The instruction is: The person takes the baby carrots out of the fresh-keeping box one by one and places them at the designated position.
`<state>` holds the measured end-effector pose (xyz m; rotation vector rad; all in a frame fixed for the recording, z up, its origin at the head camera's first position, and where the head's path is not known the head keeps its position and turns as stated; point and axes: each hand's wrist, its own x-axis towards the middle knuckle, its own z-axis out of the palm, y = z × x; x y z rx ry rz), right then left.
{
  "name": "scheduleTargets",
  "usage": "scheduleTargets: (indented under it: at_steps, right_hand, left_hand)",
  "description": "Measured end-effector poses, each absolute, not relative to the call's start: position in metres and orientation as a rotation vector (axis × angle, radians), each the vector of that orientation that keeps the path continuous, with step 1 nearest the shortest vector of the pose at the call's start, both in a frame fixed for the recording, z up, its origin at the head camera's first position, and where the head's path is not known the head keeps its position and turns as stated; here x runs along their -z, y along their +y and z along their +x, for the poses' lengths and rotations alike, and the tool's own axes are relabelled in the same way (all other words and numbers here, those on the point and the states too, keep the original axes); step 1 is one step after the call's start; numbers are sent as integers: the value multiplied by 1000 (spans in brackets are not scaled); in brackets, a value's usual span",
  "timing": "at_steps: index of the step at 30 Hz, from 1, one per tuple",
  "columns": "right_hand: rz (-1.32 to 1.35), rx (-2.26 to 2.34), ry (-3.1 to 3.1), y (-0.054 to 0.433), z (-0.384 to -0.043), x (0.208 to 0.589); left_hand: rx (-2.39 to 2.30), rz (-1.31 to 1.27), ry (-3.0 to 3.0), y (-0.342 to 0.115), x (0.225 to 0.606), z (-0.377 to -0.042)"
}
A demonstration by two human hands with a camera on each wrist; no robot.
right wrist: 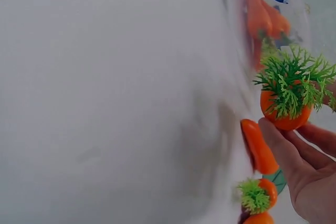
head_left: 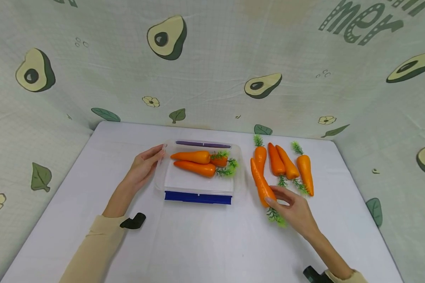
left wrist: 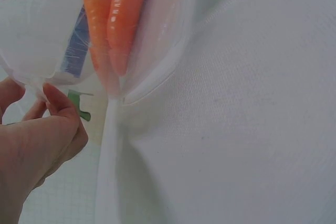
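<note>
We see an orange carrot with a feathery green top (head_left: 260, 182) in the right hand (head_left: 294, 211), thumb and fingers pinching it near the leafy end, its tip pointing away from the person. Just beyond that hand lies another carrot (head_left: 260, 154), leaves outward; the two overlap in the head view, so we cannot be sure whether they touch. Beyond and to the right of the same hand, we find two carrots side by side (head_left: 286, 162), leaves toward the person, then one more (head_left: 305, 173), leaves away. Well to the hand's left stands a clear plastic container (head_left: 184, 184) with a blue latch flap (head_left: 198, 197) on its near side and three carrots (head_left: 195, 169) inside. Beside these, the left hand (head_left: 143, 167) pinches the container's left rim. Beneath both hands we see a white-covered table (head_left: 198, 243); past them hangs an avocado-print cloth (head_left: 212, 51).
</note>
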<state>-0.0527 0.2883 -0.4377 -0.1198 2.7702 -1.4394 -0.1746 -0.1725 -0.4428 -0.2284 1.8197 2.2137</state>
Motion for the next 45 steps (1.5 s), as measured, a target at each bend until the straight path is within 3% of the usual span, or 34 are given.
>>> scheduleTargets:
  at_steps: [14,45]
  right_hand:
    - [-6,1373,2722,284,-41,455]
    - [-28,1020,2758,275,-53,438]
  left_hand:
    - [-2201,-213,1839,-172,442,-175]
    - [-2197,-222,1836,-173,442,-172]
